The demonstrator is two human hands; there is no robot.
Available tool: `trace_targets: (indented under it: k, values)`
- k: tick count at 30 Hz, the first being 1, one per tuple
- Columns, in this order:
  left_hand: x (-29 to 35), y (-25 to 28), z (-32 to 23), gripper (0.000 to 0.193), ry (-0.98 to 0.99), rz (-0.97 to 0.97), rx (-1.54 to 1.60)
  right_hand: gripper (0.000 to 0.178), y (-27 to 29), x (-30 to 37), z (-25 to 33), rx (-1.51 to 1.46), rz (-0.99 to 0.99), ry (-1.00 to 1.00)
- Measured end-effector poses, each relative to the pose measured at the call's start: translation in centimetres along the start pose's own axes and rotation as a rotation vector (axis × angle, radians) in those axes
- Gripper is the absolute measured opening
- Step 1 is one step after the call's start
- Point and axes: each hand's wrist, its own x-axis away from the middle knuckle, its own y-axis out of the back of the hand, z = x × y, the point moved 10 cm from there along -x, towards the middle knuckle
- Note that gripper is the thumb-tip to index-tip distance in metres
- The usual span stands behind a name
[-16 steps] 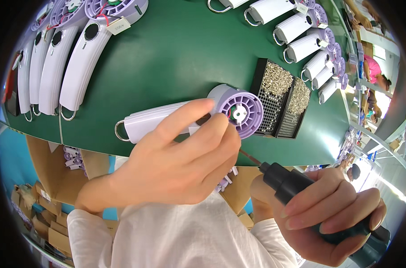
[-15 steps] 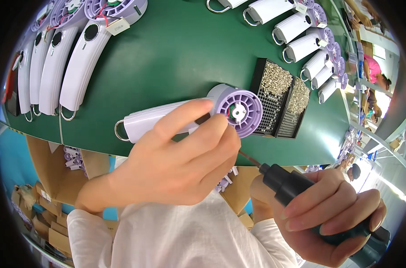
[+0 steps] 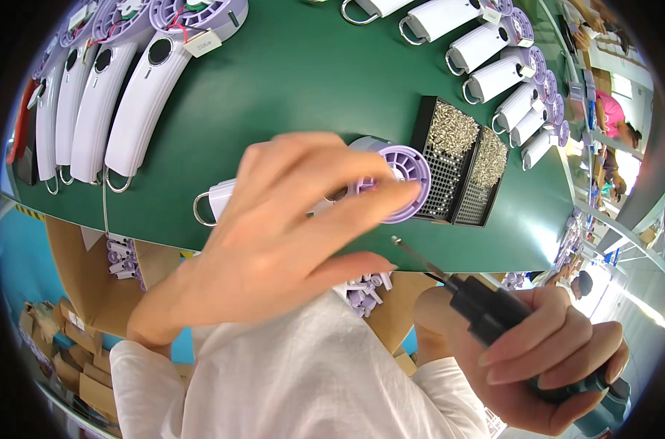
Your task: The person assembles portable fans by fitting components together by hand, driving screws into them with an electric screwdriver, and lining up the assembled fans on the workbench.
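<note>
A handheld fan lies on the green table in front of me, its white handle running left to a metal loop and its lilac round head (image 3: pixel 413 162) at the right. Above it is my left hand (image 3: pixel 288 212), fingers stretched out and thumb apart, slightly blurred. It hides most of the handle and part of the head; whether the fingertips touch the head I cannot tell. In my right hand (image 3: pixel 559 351) is a black and dark green electric screwdriver (image 3: pixel 493 311). Its thin bit points up and left toward the table edge, apart from the fan, with something small and shiny at the tip.
Right beside the fan head stands a black two-part screw tray (image 3: pixel 460 164) with many small screws. Several similar fans (image 3: pixel 138 110) lie at the left, others (image 3: pixel 479 44) at the far right. Below the table edge are cardboard boxes (image 3: pixel 91 285) with lilac and white parts.
My left hand has lifted and opened, its fingers now reaching over the fan head. The screwdriver has drawn slightly right and down, its bit now clear of the left hand.
</note>
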Motion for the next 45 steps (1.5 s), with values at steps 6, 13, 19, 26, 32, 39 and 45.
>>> trace_targets:
  k: [6,13,19,26,32,39,45]
  values:
    - [2.4,-0.3,2.2,0.068,0.094,0.043,-0.316,0.026,0.7,0.7,-1.1,0.107,-0.066,0.054]
    - [2.9,-1.3,2.1,0.063,0.024,0.014,-0.529,0.024,0.5,0.8,-2.0,0.132,-0.112,0.006]
    - [2.6,-1.3,2.4,0.065,0.070,0.055,-0.472,0.026,0.4,1.0,-2.5,0.105,-0.106,-0.015]
    - [2.7,-1.3,2.5,0.064,0.064,0.071,-0.483,0.023,-0.1,1.6,-4.8,0.203,0.024,-0.174]
    - [2.7,-1.3,2.7,0.064,0.108,0.084,-0.472,0.016,-1.7,2.4,-5.6,0.236,0.206,-0.169]
    - [2.6,-1.3,2.5,0.064,0.112,0.104,-0.471,0.021,-1.3,2.4,-5.9,0.217,0.203,-0.206]
    - [2.4,-1.7,2.2,0.055,0.092,0.163,-0.475,0.034,-1.7,2.7,-3.9,0.167,0.292,0.018]
